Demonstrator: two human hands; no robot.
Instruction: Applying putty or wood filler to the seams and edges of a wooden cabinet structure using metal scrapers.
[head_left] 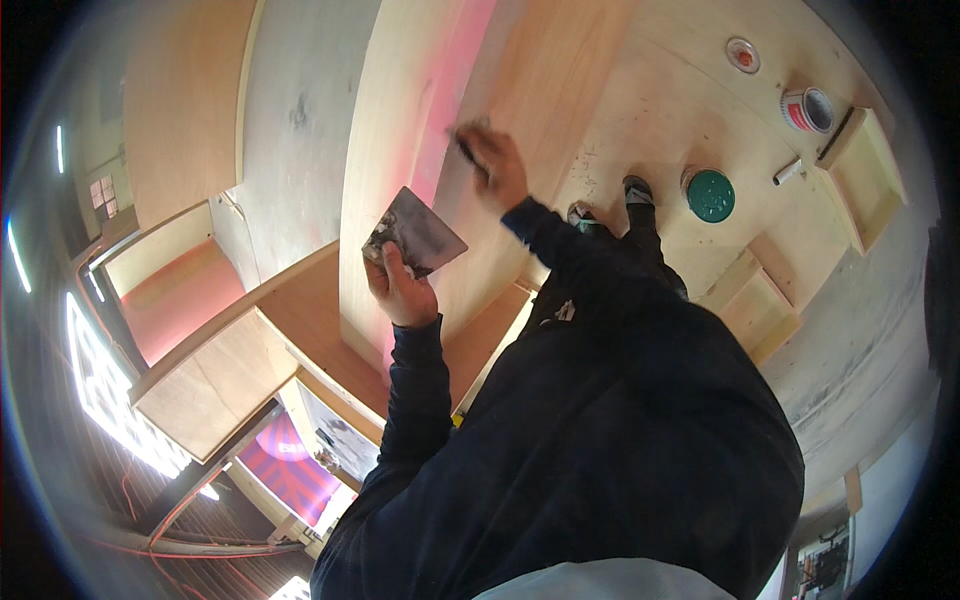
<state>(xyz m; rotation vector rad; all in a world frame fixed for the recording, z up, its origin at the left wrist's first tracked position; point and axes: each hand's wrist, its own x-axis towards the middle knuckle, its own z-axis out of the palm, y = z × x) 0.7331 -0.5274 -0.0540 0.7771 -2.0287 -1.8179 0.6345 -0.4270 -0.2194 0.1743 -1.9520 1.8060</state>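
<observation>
A square, flat board (430,232) with grey and dark smears rests in my left hand (402,290); the thumb presses on its face and the other fingers are behind it. To its upper right is my right hand (495,165), blurred by motion, its fingers closed round a small dark object (465,145) whose kind I cannot make out. Both hands are over a long pale wooden panel (385,140) that carries a pink band (440,130) along its length. Whether the dark object touches the panel cannot be told.
On the wooden floor to the right are a green-topped can (711,195), an open tin (808,110), a round lid (742,55) and a small white cylinder (788,172). Shallow wooden trays (868,175) lie farther right. Wooden cabinet parts (215,385) stand at the left.
</observation>
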